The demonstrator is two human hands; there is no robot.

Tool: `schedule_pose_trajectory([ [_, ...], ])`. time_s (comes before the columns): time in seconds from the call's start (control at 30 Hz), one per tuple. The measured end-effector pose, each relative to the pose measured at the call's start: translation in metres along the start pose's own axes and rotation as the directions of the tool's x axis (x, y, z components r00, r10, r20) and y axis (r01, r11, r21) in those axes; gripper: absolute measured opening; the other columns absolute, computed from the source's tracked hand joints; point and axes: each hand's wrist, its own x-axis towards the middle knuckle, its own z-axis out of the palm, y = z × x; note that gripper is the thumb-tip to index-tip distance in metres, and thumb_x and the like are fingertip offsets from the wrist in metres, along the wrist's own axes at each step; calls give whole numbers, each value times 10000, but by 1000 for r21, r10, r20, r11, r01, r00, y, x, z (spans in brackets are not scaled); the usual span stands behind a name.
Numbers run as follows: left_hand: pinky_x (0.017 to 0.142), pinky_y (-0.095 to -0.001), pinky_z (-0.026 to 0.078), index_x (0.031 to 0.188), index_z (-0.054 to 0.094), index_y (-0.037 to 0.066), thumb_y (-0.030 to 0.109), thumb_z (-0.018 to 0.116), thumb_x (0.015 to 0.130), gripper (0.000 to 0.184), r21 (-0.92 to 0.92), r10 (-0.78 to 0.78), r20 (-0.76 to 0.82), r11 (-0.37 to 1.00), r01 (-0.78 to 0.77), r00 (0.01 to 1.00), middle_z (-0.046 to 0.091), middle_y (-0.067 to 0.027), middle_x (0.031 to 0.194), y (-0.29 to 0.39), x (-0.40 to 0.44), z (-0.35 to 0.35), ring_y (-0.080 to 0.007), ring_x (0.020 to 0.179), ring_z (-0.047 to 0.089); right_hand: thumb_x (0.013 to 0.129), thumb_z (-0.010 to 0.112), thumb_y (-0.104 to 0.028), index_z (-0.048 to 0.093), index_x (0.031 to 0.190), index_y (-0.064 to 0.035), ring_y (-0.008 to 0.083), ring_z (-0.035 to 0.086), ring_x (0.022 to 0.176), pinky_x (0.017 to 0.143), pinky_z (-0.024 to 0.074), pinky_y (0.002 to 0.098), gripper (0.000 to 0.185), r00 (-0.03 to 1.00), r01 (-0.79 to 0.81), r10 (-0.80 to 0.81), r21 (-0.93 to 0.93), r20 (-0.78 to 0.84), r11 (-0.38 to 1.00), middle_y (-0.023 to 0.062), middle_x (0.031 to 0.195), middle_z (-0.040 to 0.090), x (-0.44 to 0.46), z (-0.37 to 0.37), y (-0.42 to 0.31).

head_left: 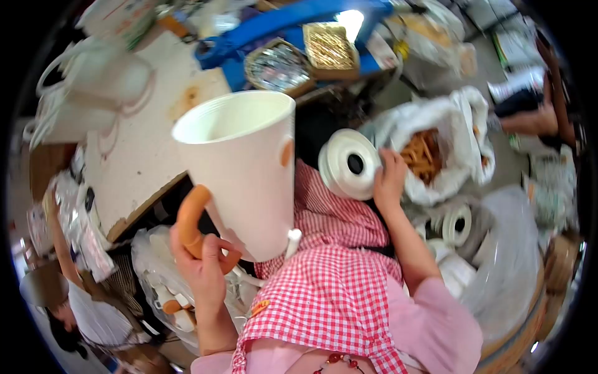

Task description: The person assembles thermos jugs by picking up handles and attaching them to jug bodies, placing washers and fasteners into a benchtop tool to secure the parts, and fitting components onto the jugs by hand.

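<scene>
A large white plastic jug (249, 181) with a curved orange handle (192, 218) is held in front of my lap, its wide mouth uncovered. My left hand (205, 258) is closed around the lower part of that handle. An orange spot shows on the jug's right side, near the rim. To the right of the jug, apart from it, is a round white lid (336, 177) with a black centre. My right hand (391, 179) grips the lid by its right edge, with some fingers hidden behind it.
A white bag (461, 131) of orange handles (423, 156) stands at right, above a clear bag (511, 262) with similar lids. White jugs (109, 71) stand on the worktable (162, 137). Boxes of small metal parts (280, 65) sit on a blue machine (280, 25). Other people are left and right.
</scene>
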Motion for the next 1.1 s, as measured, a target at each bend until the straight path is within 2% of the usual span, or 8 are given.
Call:
schedule_pose_trajectory([
  [0.1, 495, -206, 446, 1275, 470, -4, 70, 592, 975, 333, -47, -19, -69, 999, 16, 997, 584, -46, 820, 0, -9, 0, -90, 569, 592, 730, 796, -169, 611, 1260, -68, 356, 559, 1071, 927, 464, 469, 571, 846, 459, -486, 163, 219, 873, 159, 1140, 597, -4, -21, -34],
  [0.23, 508, -215, 460, 1158, 531, -14, 65, 640, 928, 266, -100, -48, 0, 994, 48, 999, 593, -47, 818, -13, -11, -7, -79, 558, 580, 737, 842, -240, 643, 1240, -19, 323, 579, 1033, 922, 465, 425, 585, 961, 144, -172, 142, 215, 979, 161, 1092, 594, 13, -4, -25],
  [0.27, 505, -215, 457, 1140, 537, -21, 43, 641, 911, 260, -48, -32, 43, 998, 34, 999, 638, -84, 915, -15, -13, -7, -77, 547, 571, 798, 801, -224, 632, 1239, 14, 285, 596, 998, 904, 467, 388, 528, 950, -285, 199, 407, 241, 868, 161, 1056, 615, 30, 6, -14],
  [0.4, 714, -282, 545, 1164, 570, -51, -28, 646, 842, 332, 89, 95, 211, 989, -116, 973, 616, -226, 1343, -18, -9, -6, -178, 792, 696, 770, 830, -324, 690, 1119, 16, 152, 594, 858, 777, 482, 311, 506, 978, 162, -207, 760, -38, 629, 56, 952, 617, 133, -109, -101],
  [0.5, 925, -340, 526, 1165, 617, -43, -21, 695, 814, 361, 50, 166, 261, 981, -185, 951, 577, -251, 1401, -7, -6, 8, -285, 1093, 698, 572, 931, -357, 726, 1182, -25, 206, 555, 859, 743, 452, 330, 724, 688, 608, -725, 575, -38, 548, 77, 951, 590, 165, -143, -159],
  [0.97, 712, -351, 577, 1123, 615, -21, 48, 780, 736, 426, 204, 291, 396, 897, -393, 871, 571, -260, 1383, -17, -8, 13, -318, 860, 726, 752, 813, -293, 720, 1197, -46, 194, 519, 790, 698, 422, 320, 518, 728, 439, -651, 584, 214, 683, 74, 867, 524, 153, -137, -169],
  [1.03, 843, -344, 573, 1470, 457, -11, -50, 683, 781, 727, 235, 225, 417, 909, -344, 880, 671, -258, 1200, -12, -9, 15, -363, 965, 725, 782, 790, -294, 717, 1192, -39, 199, 523, 782, 700, 425, 327, 488, 746, 423, -627, 568, 223, 706, 78, 858, 528, 148, -132, -177],
  [1.1, 818, -347, 581, 1444, 476, -25, -47, 678, 782, 692, 221, 226, 397, 918, -331, 890, 663, -263, 1214, -12, -11, 17, -365, 930, 727, 813, 767, -295, 713, 1187, -32, 204, 527, 774, 703, 427, 333, 459, 767, 401, -597, 553, 233, 730, 83, 848, 531, 143, -129, -183],
])
